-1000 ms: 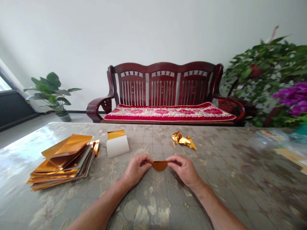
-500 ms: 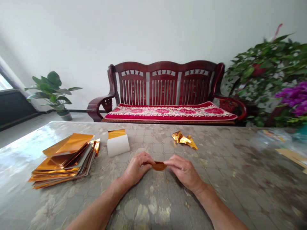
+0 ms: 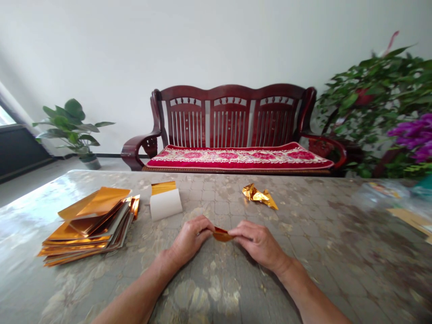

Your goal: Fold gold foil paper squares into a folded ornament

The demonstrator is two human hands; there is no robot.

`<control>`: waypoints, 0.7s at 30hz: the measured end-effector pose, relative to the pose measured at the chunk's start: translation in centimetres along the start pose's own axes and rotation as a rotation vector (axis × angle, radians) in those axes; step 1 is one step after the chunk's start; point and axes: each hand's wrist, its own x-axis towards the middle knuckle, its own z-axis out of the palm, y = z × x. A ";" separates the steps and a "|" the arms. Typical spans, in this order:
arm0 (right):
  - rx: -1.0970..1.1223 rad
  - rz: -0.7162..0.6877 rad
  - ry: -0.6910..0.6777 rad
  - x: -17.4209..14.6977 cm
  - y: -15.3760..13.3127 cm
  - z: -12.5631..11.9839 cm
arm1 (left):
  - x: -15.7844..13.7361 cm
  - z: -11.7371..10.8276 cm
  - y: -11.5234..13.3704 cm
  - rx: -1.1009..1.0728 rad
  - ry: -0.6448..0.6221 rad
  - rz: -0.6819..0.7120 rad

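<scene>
Between my two hands, low over the table, is a small folded piece of gold foil paper (image 3: pixel 222 235). My left hand (image 3: pixel 193 236) pinches its left end with thumb and fingers, and my right hand (image 3: pixel 254 238) pinches the right end. The piece bows downward in the middle, its upper edge showing a darker reddish fold. Beyond my right hand lies a crumpled, folded gold foil piece (image 3: pixel 259 196). Past my left hand rests a curled sheet of foil paper (image 3: pixel 165 204), its pale back showing and a gold strip at the far edge.
A loose stack of gold foil paper (image 3: pixel 86 229) stands at the left of the patterned table (image 3: pixel 202 288). Clear plastic wrapping (image 3: pixel 384 195) and a tan card (image 3: pixel 408 220) lie at the right. Behind the table is a wooden bench (image 3: pixel 229 121), with plants on both sides.
The held foil piece has shifted slightly left and tilted, its right end a little lower. Both hands keep their pinch on it.
</scene>
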 end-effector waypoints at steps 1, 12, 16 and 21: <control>-0.029 -0.012 -0.015 0.0 -0.1 -0.1 | 0.0 0.0 0.0 -0.002 0.003 0.003; -0.252 -0.053 -0.103 0.1 -0.7 -0.6 | -0.1 0.0 -0.3 0.039 -0.042 0.093; -0.300 -0.039 -0.100 0.2 -0.7 -0.6 | -0.4 -0.1 -0.2 0.080 -0.070 0.154; -0.264 -0.026 -0.117 0.3 -0.8 -0.6 | -0.5 -0.2 0.0 0.079 -0.063 0.174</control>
